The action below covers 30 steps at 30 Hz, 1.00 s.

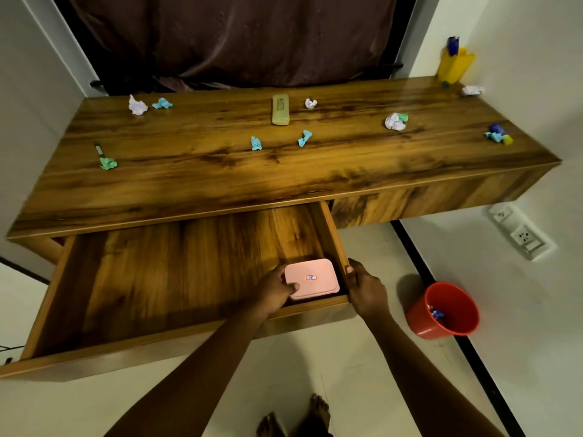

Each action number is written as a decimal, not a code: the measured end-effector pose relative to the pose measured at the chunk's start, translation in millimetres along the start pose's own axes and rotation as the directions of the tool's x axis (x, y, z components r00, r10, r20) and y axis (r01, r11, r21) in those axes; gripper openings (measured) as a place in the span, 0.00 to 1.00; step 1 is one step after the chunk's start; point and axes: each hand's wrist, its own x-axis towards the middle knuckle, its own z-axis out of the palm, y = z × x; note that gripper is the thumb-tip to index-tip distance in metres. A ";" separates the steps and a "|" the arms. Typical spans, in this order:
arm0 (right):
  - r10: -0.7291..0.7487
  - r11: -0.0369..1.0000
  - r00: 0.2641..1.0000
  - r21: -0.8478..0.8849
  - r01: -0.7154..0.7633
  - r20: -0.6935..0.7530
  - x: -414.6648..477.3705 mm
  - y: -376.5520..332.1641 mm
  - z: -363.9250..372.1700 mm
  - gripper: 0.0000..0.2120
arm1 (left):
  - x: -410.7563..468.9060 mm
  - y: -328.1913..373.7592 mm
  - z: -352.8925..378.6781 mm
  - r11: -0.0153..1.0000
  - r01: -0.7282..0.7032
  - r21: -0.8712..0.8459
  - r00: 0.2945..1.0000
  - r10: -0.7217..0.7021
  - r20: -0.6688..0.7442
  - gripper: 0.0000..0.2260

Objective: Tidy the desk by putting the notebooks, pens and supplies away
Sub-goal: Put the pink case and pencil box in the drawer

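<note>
Head view: we are stowing the pink box [314,277] in the open drawer [176,279], right front corner.
Our left hand [274,293] is gripping its left end, fingers [291,287] curled round it; our right hand [367,290] is clasping the drawer's right wall. Box lying flat, lid up, long axis running left-right. Next, we judge: releasing, then fetching the pen [98,150] off the worktop [284,171].

Both forearms forward; left hand [277,290] fingers-curled on pink box [312,277], right hand [367,293] thumb-over on drawer wall [328,228].
</note>
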 end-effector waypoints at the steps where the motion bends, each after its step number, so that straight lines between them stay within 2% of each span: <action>1: -0.028 1.000 1.000 -0.009 0.028 0.010 0.5 1.1 -0.3 0.20 | -1.5 3.6 2.5 1.000 -0.001 0.016 1.000 0.001 0.010 0.29; 9: -0.033 0.999 0.999 -0.018 0.033 0.011 3.2 5.9 1.1 0.19 | -6.4 10.9 12.8 0.983 -0.014 0.181 1.000 0.014 0.004 0.33; 13: -0.027 1.000 0.998 -0.011 0.027 0.057 4.9 10.2 0.9 0.19 | -10.6 12.5 13.4 0.991 0.003 0.133 1.000 -0.005 0.016 0.35; 16: -0.053 0.998 0.993 0.044 0.049 0.104 12.8 14.9 -3.0 0.17 | -9.4 22.8 12.5 0.982 0.054 0.183 0.992 -0.033 -0.119 0.32; 17: -0.056 0.996 0.993 0.070 0.049 0.102 17.7 17.0 -7.1 0.16 | -8.6 28.9 12.8 0.973 0.040 0.227 0.983 0.003 -0.186 0.31; 19: -0.059 0.990 0.996 0.133 0.050 0.060 32.8 21.1 -20.4 0.16 | -4.6 52.9 12.6 0.968 -0.058 0.242 0.959 0.121 -0.255 0.27; 23: -0.120 0.968 0.990 0.214 0.134 -0.078 88.1 31.3 -59.2 0.13 | 40.2 118.6 20.9 0.933 -0.280 0.226 0.894 0.339 -0.293 0.21; 28: -0.215 0.950 0.971 0.206 0.233 -0.106 178.7 48.9 -107.5 0.11 | 119.2 189.8 33.6 0.960 -0.224 0.170 0.851 0.278 -0.446 0.19; 30: -0.260 0.935 0.959 0.219 0.280 -0.115 219.1 41.7 -123.3 0.13 | 147.8 211.4 31.0 0.964 -0.213 0.161 0.812 0.266 -0.520 0.19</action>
